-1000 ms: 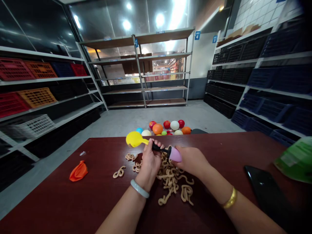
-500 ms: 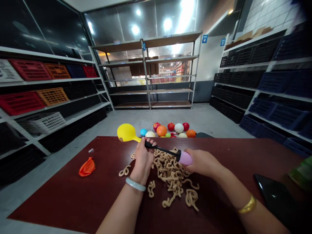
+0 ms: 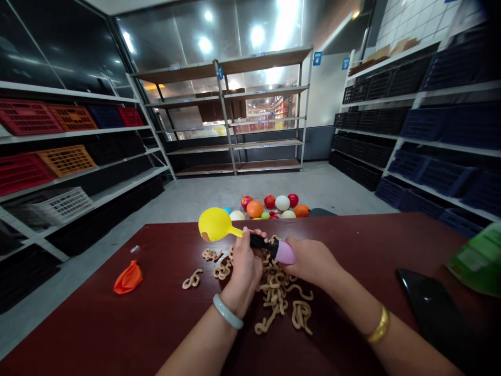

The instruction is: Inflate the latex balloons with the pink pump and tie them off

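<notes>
My left hand (image 3: pixel 245 263) is closed round the neck of a partly inflated yellow balloon (image 3: pixel 214 224), holding it on the black nozzle of a small hand pump. My right hand (image 3: pixel 309 259) is wrapped round the pump's pink handle (image 3: pixel 284 253), pushed in close to the nozzle. Both hands hover over a heap of beige rubber bands (image 3: pixel 276 290) on the dark red table (image 3: pixel 156 318). A limp orange balloon (image 3: pixel 127 277) lies on the table to the left.
A black phone (image 3: pixel 425 305) and a green plastic bag (image 3: pixel 477 261) lie at the table's right. Several inflated balloons (image 3: pixel 274 204) sit on the floor beyond the table. Shelving with coloured crates lines both sides and the back.
The pump handle was pulled out half a second ago and is now pushed back in. The yellow balloon has grown slightly. The camera view has shifted a little.
</notes>
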`<state>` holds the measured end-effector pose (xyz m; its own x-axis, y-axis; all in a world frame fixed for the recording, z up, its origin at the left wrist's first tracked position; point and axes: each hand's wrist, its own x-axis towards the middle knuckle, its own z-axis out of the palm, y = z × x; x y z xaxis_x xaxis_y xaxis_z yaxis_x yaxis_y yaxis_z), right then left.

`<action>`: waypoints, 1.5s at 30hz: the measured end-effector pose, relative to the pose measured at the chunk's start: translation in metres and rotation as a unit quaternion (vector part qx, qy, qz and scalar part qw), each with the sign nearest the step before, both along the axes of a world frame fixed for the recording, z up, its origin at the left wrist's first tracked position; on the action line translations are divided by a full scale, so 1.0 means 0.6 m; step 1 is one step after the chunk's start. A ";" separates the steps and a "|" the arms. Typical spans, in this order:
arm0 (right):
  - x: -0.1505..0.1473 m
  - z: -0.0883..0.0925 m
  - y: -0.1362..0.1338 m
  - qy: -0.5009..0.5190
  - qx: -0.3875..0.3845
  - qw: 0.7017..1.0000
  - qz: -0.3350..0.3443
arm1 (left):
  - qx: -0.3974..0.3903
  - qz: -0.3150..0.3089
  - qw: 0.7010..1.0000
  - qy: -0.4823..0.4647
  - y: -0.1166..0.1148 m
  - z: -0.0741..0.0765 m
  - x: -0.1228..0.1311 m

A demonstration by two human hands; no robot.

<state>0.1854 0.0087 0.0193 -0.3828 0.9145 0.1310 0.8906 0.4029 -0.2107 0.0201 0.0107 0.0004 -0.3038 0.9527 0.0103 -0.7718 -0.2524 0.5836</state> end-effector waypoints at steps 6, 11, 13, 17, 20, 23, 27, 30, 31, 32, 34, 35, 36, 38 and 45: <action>-0.010 -0.002 -0.008 0.012 0.013 1.000 0.000 | 0.013 -0.011 1.000 -0.004 -0.002 0.004 0.011; -0.002 0.000 0.003 0.000 0.020 1.000 0.004 | 0.036 0.046 0.998 0.007 0.014 0.026 -0.050; 0.004 -0.001 0.008 -0.021 0.026 0.999 0.006 | 0.045 0.075 0.996 0.002 0.021 0.035 -0.081; 0.003 -0.011 0.005 -0.026 0.066 0.997 0.011 | 0.033 0.124 0.992 -0.013 0.028 0.047 -0.117; -0.010 -0.019 -0.007 -0.017 0.085 0.996 0.024 | 0.023 0.140 0.990 -0.013 0.023 0.046 -0.103; -0.023 -0.018 -0.019 0.006 0.054 0.998 0.027 | 0.006 0.116 0.993 0.006 0.008 0.038 -0.058; -0.034 -0.002 -0.031 0.064 0.017 0.997 0.036 | 0.018 0.056 0.998 0.029 -0.021 0.035 0.003; -0.040 0.010 -0.037 0.079 0.002 0.996 0.031 | 0.028 0.037 0.998 0.039 -0.033 0.043 0.019; -0.042 0.012 -0.037 0.080 -0.001 0.996 0.028 | 0.027 0.035 0.998 0.041 -0.034 0.046 0.017; -0.043 0.013 -0.037 0.081 -0.004 0.996 0.025 | 0.028 0.035 0.998 0.043 -0.032 0.049 0.012; -0.041 0.012 -0.032 0.078 -0.007 0.997 0.021 | 0.031 0.045 0.998 0.044 -0.024 0.054 -0.007; -0.037 0.011 -0.028 0.072 -0.009 0.997 0.021 | 0.033 0.057 0.997 0.041 -0.017 0.056 -0.021; -0.033 0.009 -0.024 0.065 -0.011 0.998 0.023 | 0.034 0.069 0.996 0.037 -0.010 0.058 -0.038; -0.021 0.004 -0.014 0.049 -0.013 0.998 0.028 | 0.031 0.095 0.995 0.030 0.005 0.061 -0.076; 0.012 -0.009 0.013 0.007 0.002 1.000 0.029 | 0.032 0.149 0.988 0.031 0.025 0.068 -0.142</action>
<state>0.1929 0.0166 0.0137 -0.4340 0.8898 0.1414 0.8621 0.4557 -0.2215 -0.0649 0.0258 0.0411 -0.5671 0.8182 0.0945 -0.6210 -0.5001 0.6036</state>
